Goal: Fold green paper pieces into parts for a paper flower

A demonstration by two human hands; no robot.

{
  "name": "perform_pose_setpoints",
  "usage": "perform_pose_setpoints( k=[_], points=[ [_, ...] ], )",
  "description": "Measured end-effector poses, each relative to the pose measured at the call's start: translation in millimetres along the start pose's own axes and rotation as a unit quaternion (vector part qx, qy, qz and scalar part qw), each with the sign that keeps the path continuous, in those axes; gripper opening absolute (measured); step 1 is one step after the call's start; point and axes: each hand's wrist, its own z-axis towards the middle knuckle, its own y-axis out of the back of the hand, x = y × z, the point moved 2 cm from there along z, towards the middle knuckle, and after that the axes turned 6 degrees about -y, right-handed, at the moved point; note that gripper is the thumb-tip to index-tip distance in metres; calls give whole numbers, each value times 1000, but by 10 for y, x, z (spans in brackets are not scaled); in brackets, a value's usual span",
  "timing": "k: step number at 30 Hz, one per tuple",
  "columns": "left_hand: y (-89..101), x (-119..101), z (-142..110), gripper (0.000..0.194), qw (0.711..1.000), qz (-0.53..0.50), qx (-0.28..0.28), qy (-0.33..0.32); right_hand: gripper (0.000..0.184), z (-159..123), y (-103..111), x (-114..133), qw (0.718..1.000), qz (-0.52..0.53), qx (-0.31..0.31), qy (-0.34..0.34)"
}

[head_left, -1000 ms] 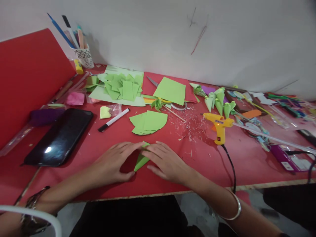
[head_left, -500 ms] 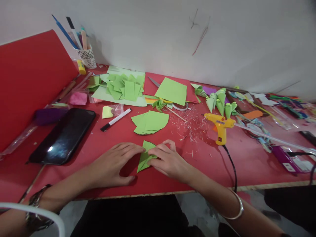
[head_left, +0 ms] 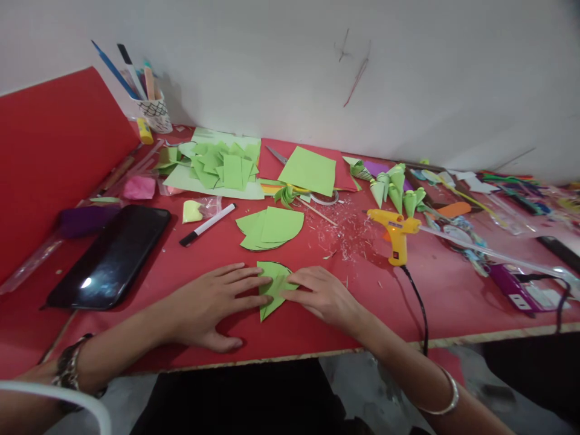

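Observation:
A green quarter-circle of paper lies on the red tabletop near the front edge, its point towards me and a dark line along its curved edge. My left hand rests flat with fingers spread, their tips on the paper's left side. On the opposite side, my right hand has its fingers stretched out over the paper's right edge; its thumb is hidden. Just beyond the hands sits a small stack of similar green paper pieces. A black-capped white marker is beside that stack.
A yellow glue gun with a black cord stands on the right, near several green paper cones. At left lies a black phone. Scissors sit partly beneath a green sheet. A pen cup stands by the wall.
My left fingers have spread out and moved onto the paper. My right fingers have straightened from a curled grip. The folded paper now lies flatter and wider.

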Motion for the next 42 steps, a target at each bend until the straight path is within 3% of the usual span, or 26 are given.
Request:
perform_pose_setpoints(
  k=[4, 13, 17, 21, 25, 30, 35, 39, 42],
  points=[
    [3, -47, 40, 64, 1000, 24, 6, -1, 23, -27, 31, -46, 999, 12, 10, -30],
    [27, 22, 181, 55, 996, 75, -55, -1, 21, 175, 177, -74, 994, 61, 19, -88],
    [63, 122, 193, 52, 994, 77, -81, 4, 21, 371, 284, -104, 991, 75, 2, -115],
    [53, 173, 174, 50, 996, 50, -80, 2, 23, 742, 331, -161, 990, 97, -3, -104],
    [36, 178, 149, 52, 997, 26, -72, 18, 28, 1228, 165, -209, 992, 106, 9, -60],
    [59, 136, 136, 53, 997, 7, -76, 20, 37, 1626, -256, -184, 997, 58, 48, -28],
    [75, 116, 131, 50, 996, 0, -84, 21, 40, 1690, -422, -141, 998, 37, 54, -17],
    [71, 125, 133, 46, 996, -4, -86, 31, 34, 1598, -275, -240, 998, 33, 43, -38],
    [70, 131, 134, 44, 995, -10, -94, 28, 28, 1476, -104, -461, 994, 22, 34, -105]
  ],
)
